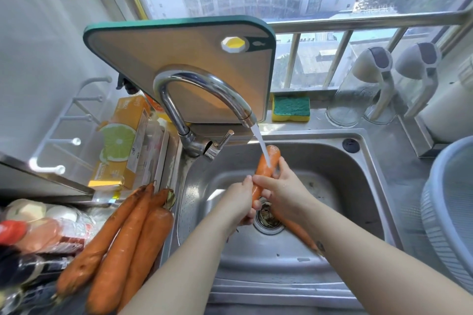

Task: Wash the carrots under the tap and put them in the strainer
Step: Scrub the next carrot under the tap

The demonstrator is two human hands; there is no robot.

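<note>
**One carrot under the tap, a heap yet to wash**

Steel sink (332, 161) fills the middle of the frame below a bright window, and that is where I am working. I hold one carrot (265, 168) nearly upright at centre frame, its thick top right in the stream from the tap (204, 87). My left hand (240, 199) has its grip wrapped round the lower part of the carrot, fingers closed firmly on it. My right hand (284, 186) is closed round the middle, fingertips pressed against the wet skin just beside where the water lands, so I judge I am rubbing it clean.

Below my right forearm a second carrot (298, 231) lies on the sink floor, running from beside the drain (267, 220) toward the lower right; I cannot tell whether it has been rinsed.

On the counter at lower left lies a heap of carrots (122, 238), three at least, with dark, dirty-looking patches, touching one another just beside the sink's left rim. They look unwashed.

At the right edge of the frame stands the pale strainer (440, 212), well apart from my hands; no carrot shows in the part I can see. So the task looks early: one carrot mid-wash, none visibly in the strainer, most of the batch waiting.
</note>
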